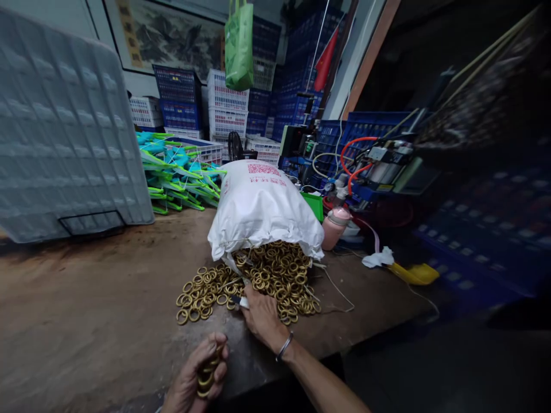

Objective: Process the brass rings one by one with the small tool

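Several brass-coloured rings (205,378) lie stacked in my left hand (193,370), its fingers curled round them near the table's front edge. My right hand (263,318) reaches to the front of a heap of the same rings (206,289). At its thumb side shows a small black-and-white object (239,301), which it seems to grip; its kind is unclear. Part of the right fingertips is hidden. Behind the hand, a white woven sack (262,206) with red print lies on its side, its mouth toward me, and rings spill from it.
On the left stands a large translucent plastic bin (69,126). Green and blue hangers (176,172) are piled behind it. To the right are a pink bottle (336,226), a pneumatic machine (383,166) with orange hoses, and a yellow scoop-like piece (415,273). Loose string (340,298) trails beside the sack.
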The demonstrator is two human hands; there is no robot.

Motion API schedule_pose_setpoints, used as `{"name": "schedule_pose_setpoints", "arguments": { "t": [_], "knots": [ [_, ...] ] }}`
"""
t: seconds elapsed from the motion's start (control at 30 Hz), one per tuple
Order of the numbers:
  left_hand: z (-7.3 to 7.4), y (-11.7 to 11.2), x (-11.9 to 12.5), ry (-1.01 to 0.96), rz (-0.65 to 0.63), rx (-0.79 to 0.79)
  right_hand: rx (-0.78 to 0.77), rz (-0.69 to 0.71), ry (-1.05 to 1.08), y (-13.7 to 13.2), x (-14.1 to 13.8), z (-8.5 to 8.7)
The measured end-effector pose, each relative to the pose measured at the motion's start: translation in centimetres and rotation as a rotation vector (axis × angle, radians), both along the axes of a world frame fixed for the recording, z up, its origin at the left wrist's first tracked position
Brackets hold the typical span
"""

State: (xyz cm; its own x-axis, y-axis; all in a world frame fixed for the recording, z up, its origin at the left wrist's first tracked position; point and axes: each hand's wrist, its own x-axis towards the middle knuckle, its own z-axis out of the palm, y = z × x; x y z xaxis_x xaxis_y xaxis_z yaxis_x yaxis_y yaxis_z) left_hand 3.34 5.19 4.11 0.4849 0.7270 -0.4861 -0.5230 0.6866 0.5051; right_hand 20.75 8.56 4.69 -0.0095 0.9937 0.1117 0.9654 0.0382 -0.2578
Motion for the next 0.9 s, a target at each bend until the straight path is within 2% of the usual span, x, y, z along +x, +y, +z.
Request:
{"name": "schedule_pose_setpoints", "arguments": {
  "t": [0.1, 0.17, 0.33, 0.43, 0.63, 0.8, 0.9],
  "knots": [
    [-0.3, 0.3, 0.3, -0.019, 0.037, -0.070, -0.016, 0.006, 0.090, 0.0, 0.3, 0.0],
    [-0.3, 0.4, 0.6, 0.010, 0.079, -0.065, -0.019, 0.008, 0.223, -0.1, 0.2, 0.2],
    [0.2, 0.5, 1.7, 0.180, 0.106, 0.156, -0.051, 0.055, 0.732, -0.8, -0.9, 0.5],
    [0.3, 0.5, 2.2, 0.308, 0.140, 0.227, -0.116, 0.100, 0.887, -1.2, -1.5, 0.6],
    [-0.1, 0.8, 2.4, 0.481, 0.118, 0.359, -0.221, 0.112, 1.072, -1.6, -1.8, 0.5],
    [0.4, 1.0, 2.3, 0.671, 0.168, 0.578, -0.249, 0.068, 1.067, -1.7, -1.6, 0.3],
    [0.7, 0.9, 2.4, 0.701, 0.185, 0.693, -0.250, 0.063, 1.020, -1.6, -1.6, 0.5]
  ]
}}
